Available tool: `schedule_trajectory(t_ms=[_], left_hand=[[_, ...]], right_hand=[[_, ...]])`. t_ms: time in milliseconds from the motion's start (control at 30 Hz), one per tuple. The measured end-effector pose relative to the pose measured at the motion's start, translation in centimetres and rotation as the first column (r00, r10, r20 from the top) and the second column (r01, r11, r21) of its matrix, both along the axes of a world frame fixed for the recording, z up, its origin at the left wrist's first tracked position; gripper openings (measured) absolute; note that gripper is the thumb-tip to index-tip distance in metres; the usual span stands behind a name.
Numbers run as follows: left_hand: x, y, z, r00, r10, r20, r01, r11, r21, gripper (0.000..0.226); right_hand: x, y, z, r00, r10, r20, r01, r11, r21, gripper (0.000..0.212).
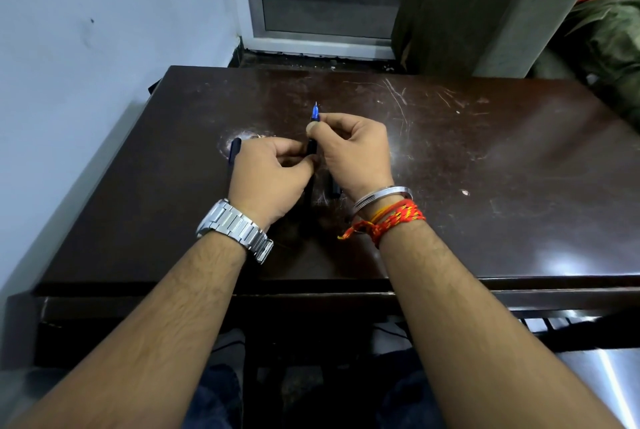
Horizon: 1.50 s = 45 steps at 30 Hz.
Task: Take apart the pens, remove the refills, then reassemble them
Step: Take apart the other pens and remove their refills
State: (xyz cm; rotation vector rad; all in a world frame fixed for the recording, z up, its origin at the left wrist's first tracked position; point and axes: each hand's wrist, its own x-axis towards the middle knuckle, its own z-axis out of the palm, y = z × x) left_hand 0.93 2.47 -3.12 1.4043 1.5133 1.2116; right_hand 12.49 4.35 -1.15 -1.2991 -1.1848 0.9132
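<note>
Both hands hold one dark pen [311, 148] upright over the middle of the brown table [485, 169]. My left hand [268, 174] grips its black barrel low down. My right hand [349, 148] pinches the upper end, where a blue tip section [315, 112] with a fine point sticks out above the fingers. Another dark blue pen part [234, 150] lies on the table just left of my left hand. A black piece [333, 188] lies under my right wrist, partly hidden.
The table top is scratched and glossy, with its front edge near my forearms. A white wall runs along the left side. A window frame [325, 33] and a dark curtain [460, 6] stand behind the table. Another person's clothing [609, 37] shows at the far right.
</note>
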Motion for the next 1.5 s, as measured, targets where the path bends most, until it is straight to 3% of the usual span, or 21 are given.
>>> schedule_trajectory(t_ms=[267, 400, 500, 600, 667, 733, 833, 933, 1000, 1133, 1500], left_hand=[[0.2, -0.4, 0.6, 0.988, 0.084, -0.127, -0.072, 0.992, 0.101, 0.017], [0.0, -0.2, 0.3, 0.981, 0.100, -0.164, -0.086, 0.992, 0.090, 0.015], [-0.1, 0.0, 0.0, 0.977, 0.140, -0.159, -0.134, 0.990, 0.049, 0.016], [-0.1, 0.1, -0.2, 0.977, 0.155, -0.146, -0.153, 0.988, 0.027, 0.016], [-0.1, 0.1, -0.3, 0.976, 0.157, -0.148, -0.154, 0.988, 0.030, 0.015], [0.0, 0.0, -0.2, 0.979, 0.147, -0.141, -0.145, 0.989, 0.027, 0.015], [0.0, 0.0, -0.2, 0.981, 0.118, -0.154, -0.116, 0.993, 0.018, 0.014], [0.0, -0.2, -0.1, 0.983, 0.065, -0.175, -0.064, 0.998, 0.007, 0.013], [0.0, -0.3, 0.0, 0.982, 0.028, -0.186, -0.028, 1.000, 0.003, 0.013], [0.3, -0.5, 0.2, 0.980, -0.003, -0.199, 0.004, 1.000, 0.006, 0.012], [0.4, -0.8, 0.7, 0.969, -0.016, -0.248, 0.019, 1.000, 0.011, 0.010]], right_hand=[[0.1, 0.4, -0.3, 0.998, 0.011, 0.057, -0.010, 1.000, -0.015, 0.005], [0.6, 0.5, -0.3, 0.997, 0.006, 0.077, 0.000, 0.997, -0.082, 0.025], [1.5, 0.6, -0.4, 0.929, -0.103, 0.356, 0.133, 0.989, -0.061, 0.037], [2.3, 0.2, -0.7, 0.767, 0.042, 0.640, 0.101, 0.977, -0.186, 0.025], [2.4, 0.0, -1.2, 0.694, 0.161, 0.702, 0.083, 0.950, -0.300, 0.025], [2.2, -0.1, -1.3, 0.684, 0.161, 0.711, 0.080, 0.953, -0.293, 0.022], [1.9, 0.0, -0.7, 0.808, -0.046, 0.587, 0.136, 0.985, -0.109, 0.017], [2.0, 0.5, -0.3, 0.966, -0.187, 0.179, 0.196, 0.980, -0.034, 0.007], [1.9, 0.7, -0.3, 0.983, -0.177, -0.055, 0.177, 0.984, -0.004, 0.011], [1.7, 0.8, -0.1, 0.953, -0.141, -0.268, 0.162, 0.985, 0.059, 0.013], [1.6, 0.9, -0.1, 0.938, -0.086, -0.335, 0.123, 0.988, 0.090, 0.019]])
